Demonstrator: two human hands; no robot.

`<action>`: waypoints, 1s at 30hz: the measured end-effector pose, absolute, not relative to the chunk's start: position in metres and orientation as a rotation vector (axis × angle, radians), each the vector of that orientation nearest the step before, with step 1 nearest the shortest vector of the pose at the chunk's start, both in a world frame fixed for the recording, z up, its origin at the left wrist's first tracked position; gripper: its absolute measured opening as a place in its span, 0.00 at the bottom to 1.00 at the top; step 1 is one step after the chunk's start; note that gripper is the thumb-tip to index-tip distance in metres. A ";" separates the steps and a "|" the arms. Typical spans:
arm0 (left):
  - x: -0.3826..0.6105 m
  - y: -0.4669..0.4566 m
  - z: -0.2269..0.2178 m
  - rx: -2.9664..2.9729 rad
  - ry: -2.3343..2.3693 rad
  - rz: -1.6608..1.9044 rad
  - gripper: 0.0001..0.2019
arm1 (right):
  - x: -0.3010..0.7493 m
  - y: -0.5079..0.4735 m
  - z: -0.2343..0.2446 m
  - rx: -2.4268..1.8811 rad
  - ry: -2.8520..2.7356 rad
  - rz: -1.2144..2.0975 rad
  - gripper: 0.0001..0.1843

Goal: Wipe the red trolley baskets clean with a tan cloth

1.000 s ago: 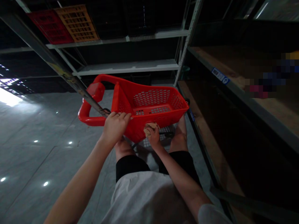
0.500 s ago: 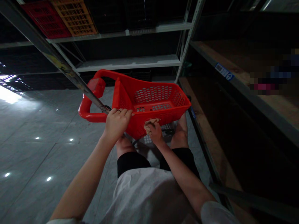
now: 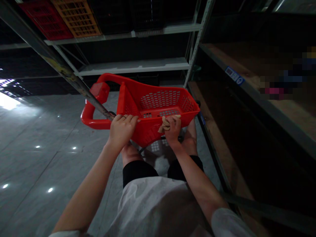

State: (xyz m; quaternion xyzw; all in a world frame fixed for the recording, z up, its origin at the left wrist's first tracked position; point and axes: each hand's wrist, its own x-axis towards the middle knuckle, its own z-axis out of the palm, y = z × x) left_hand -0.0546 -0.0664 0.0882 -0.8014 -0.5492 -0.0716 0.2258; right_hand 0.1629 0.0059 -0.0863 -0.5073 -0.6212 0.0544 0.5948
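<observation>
A red plastic shopping basket point(image 3: 158, 102) with a looped handle sits tilted above my knees. My left hand point(image 3: 122, 129) is wrapped over its near rim by the handle. My right hand point(image 3: 172, 127) is closed on a crumpled beige cloth point(image 3: 165, 122) and presses it against the basket's near side, just under the rim. The inside of the basket shows only its perforated walls and floor.
Metal shelving stands ahead and to the right, with wooden boards point(image 3: 249, 62) on the right-hand racks. Red point(image 3: 44, 18) and orange crates point(image 3: 76, 16) sit on the top shelf at the left. A slanted steel post point(image 3: 61, 70) crosses in front of the basket handle. Grey glossy floor point(image 3: 37, 141) lies to the left.
My right hand has slid the cloth up and to the right along the basket's near side, from low on the wall to just under the rim. My left hand keeps its hold.
</observation>
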 end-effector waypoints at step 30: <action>-0.066 -0.072 0.118 -2.071 -1.643 -0.680 0.18 | 0.092 -0.033 0.009 -0.697 -1.570 0.098 0.20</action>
